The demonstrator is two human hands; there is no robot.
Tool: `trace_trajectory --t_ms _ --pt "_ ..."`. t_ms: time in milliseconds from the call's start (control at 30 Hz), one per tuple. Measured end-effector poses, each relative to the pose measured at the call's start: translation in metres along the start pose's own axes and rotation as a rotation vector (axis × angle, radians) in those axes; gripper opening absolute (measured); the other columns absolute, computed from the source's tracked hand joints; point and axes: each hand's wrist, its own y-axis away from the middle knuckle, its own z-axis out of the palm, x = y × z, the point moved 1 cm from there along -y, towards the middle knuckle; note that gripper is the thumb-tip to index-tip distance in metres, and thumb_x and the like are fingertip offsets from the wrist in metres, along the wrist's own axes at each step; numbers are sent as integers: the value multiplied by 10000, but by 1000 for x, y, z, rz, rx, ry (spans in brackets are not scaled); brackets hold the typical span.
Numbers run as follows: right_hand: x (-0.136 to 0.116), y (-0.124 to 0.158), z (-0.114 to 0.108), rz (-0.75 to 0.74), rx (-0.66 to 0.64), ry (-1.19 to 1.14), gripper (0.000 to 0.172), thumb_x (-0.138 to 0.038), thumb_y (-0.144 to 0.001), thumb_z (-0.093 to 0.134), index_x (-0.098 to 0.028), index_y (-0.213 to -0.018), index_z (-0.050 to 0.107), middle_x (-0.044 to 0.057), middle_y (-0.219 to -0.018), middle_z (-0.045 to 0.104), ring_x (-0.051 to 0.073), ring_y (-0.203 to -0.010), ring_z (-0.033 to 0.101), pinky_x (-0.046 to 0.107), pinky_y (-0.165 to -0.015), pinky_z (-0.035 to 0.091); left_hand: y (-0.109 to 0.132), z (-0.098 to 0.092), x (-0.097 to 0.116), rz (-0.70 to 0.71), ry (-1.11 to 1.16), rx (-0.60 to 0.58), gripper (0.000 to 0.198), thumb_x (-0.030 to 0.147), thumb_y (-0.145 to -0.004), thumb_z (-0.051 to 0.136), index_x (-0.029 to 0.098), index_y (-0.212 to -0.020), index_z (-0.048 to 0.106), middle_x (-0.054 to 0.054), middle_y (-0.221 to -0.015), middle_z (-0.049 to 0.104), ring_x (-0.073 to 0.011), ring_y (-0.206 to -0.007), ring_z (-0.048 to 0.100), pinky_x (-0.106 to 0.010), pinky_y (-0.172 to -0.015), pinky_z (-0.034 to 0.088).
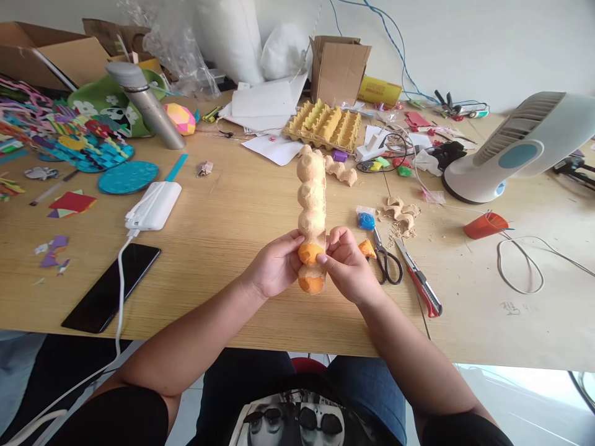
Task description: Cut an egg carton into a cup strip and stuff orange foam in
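A strip cut from an egg carton (312, 217) stretches away from me over the table, its bumps facing up. Two bumps at the near end carry orange clay (310, 284); the far ones are bare tan pulp. My left hand (277, 263) grips the strip's left edge near that end. On the other side my right hand (348, 266) holds the strip, its thumb pressed against the upper orange bump. A lump of orange clay (367, 249) lies just right of my right hand, beside black-handled scissors (388, 263).
Right of the scissors lie a red utility knife (424, 286) and carton scraps (400, 212). A blue clay packet (366, 219), yellow egg tray (323, 126) and white fan (506, 152) sit farther off. Leftward are a phone (111, 288), power bank (153, 206) and steel bottle (151, 108).
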Motion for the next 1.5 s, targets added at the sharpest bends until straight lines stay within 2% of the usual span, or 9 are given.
trace_trajectory --t_ms 400,633,767,867,967,1167,1267,1333,1500 --pt "2 -3 -7 22 1 24 453 -339 -814 930 -285 -969 508 -48 -871 597 128 -737 557 237 -651 465 -1 0 3 -5 12 -13 221 273 -957 697 114 -1098 759 -91 -960 751 -189 -816 700 -287 -735 566" --pt "3 -4 -8 87 34 -119 414 -474 -828 900 -286 -969 559 -42 -870 573 142 -746 554 257 -680 486 -3 -2 4 34 -17 -24 181 277 -955 712 131 -1055 748 -79 -921 746 -185 -795 693 -285 -728 550" --pt "3 -3 -6 117 41 -108 428 -409 -820 912 -292 -974 530 -53 -838 586 144 -727 572 253 -661 480 -2 0 4 34 -56 -17 235 302 -928 754 137 -1095 743 -81 -949 744 -190 -816 687 -292 -726 540" --pt "3 -3 -4 111 59 -127 451 -386 -804 924 -291 -958 511 -64 -788 569 146 -716 575 247 -653 482 -1 1 4 86 -94 -19 266 345 -919 773 140 -1087 750 -84 -972 740 -195 -854 684 -288 -740 542" --pt "2 -3 -3 89 84 -144 429 -383 -815 912 -288 -942 514 -57 -822 560 140 -718 563 242 -637 480 0 2 5 135 -116 -45 292 378 -918 785 150 -1098 758 -77 -972 738 -188 -848 675 -275 -730 539" --pt "-2 -2 -3 90 81 -116 373 -451 -839 868 -293 -965 554 -26 -883 578 160 -736 548 278 -664 488 1 1 7 118 -117 -63 322 324 -896 810 145 -1154 742 -79 -981 764 -198 -872 712 -285 -775 550" --pt "-2 0 -4 44 112 -26 330 -469 -856 844 -285 -960 590 -14 -877 590 167 -751 544 297 -695 493 2 1 8 123 -109 -77 313 329 -902 805 151 -1150 738 -76 -985 762 -196 -858 713 -292 -765 555" --pt "-3 1 -4 -44 160 116 270 -447 -883 822 -274 -946 626 3 -902 614 177 -798 560 316 -743 505 3 1 9 137 -116 -75 298 337 -911 798 159 -1141 732 -64 -969 752 -186 -821 702 -296 -742 556" --pt "-16 5 -5 -420 230 721 42 -275 -953 738 -287 -930 705 43 -950 647 225 -901 594 399 -833 510 6 2 13 178 -141 -66 309 335 -907 813 185 -1165 730 -48 -972 747 -175 -820 699 -294 -741 564"
